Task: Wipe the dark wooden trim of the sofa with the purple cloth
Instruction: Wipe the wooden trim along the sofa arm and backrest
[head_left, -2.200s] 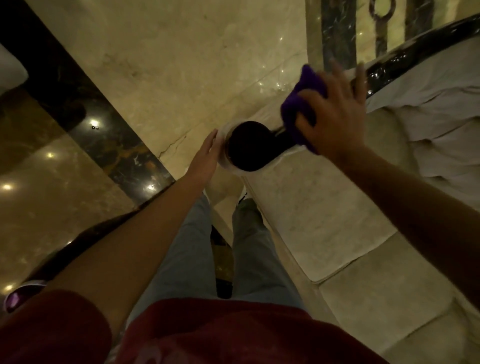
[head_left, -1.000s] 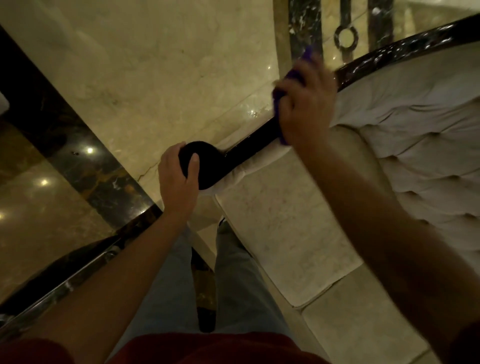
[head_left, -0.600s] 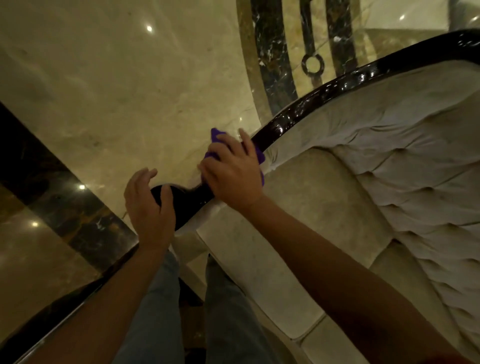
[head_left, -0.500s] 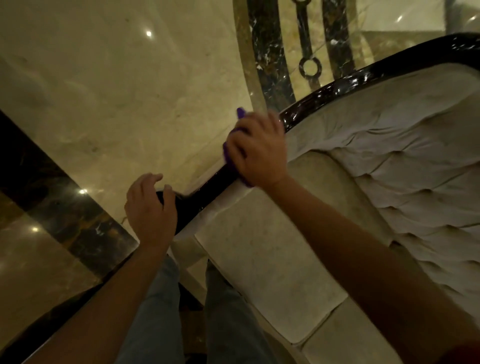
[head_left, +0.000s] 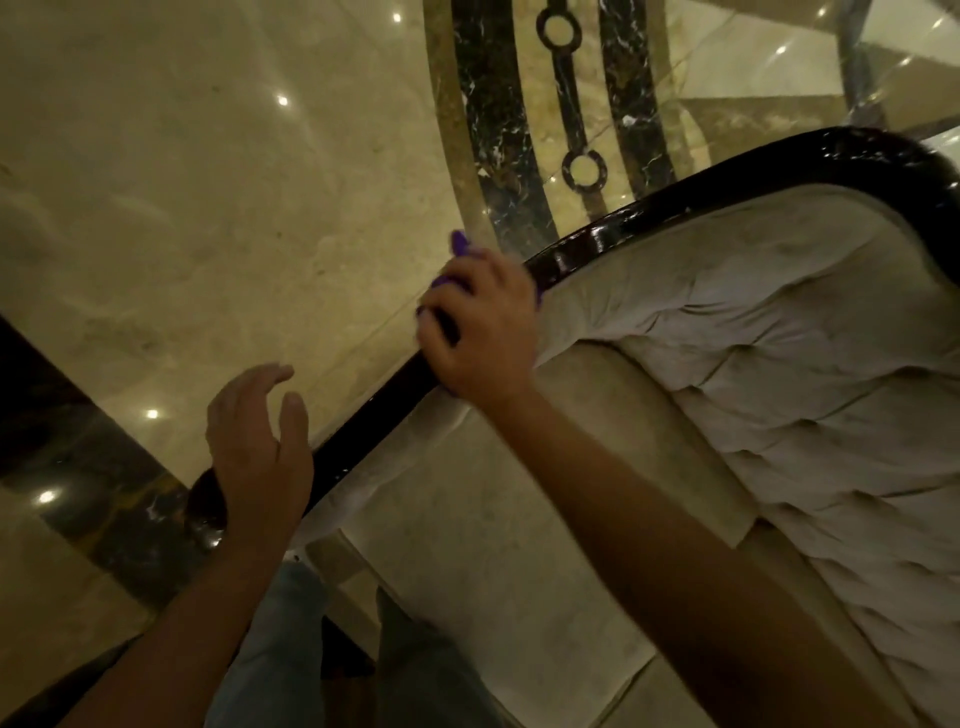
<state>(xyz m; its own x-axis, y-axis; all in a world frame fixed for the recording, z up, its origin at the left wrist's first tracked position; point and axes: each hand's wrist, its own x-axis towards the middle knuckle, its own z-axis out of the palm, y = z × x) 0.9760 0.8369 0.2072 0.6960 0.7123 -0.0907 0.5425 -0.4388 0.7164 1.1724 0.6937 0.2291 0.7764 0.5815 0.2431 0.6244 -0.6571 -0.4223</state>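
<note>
1. Left hand sits at the lower left of the view, fingers spread and slightly curled with nothing in them. Its wrist covers the rounded end of the dark wooden trim, and whether the palm touches the wood cannot be told.

2. Polished marble floor fills the upper left, pale beige with small bright light reflections. A dark stone band runs across its lower left corner, and dark inlaid stripes with ring shapes run across the top centre.

3. Running diagonally from the left hand up to the right, the glossy, almost black trim follows the upper edge of the sofa and curves round the top of the backrest at the upper right.

4. Right hand is closed around the trim near the middle of the view, fingers wrapped over the rail and pressing the purple cloth against it. Only a small peak of cloth shows above the knuckles, with slivers at the sides of the hand; the rest is hidden under the palm.

5. Right of the trim lies the pale cream upholstery: a smooth seat cushion below the right forearm and a tufted, pleated backrest at the far right.

6. At the bottom centre, the person's legs in light jeans stand just beside the sofa's front corner.
</note>
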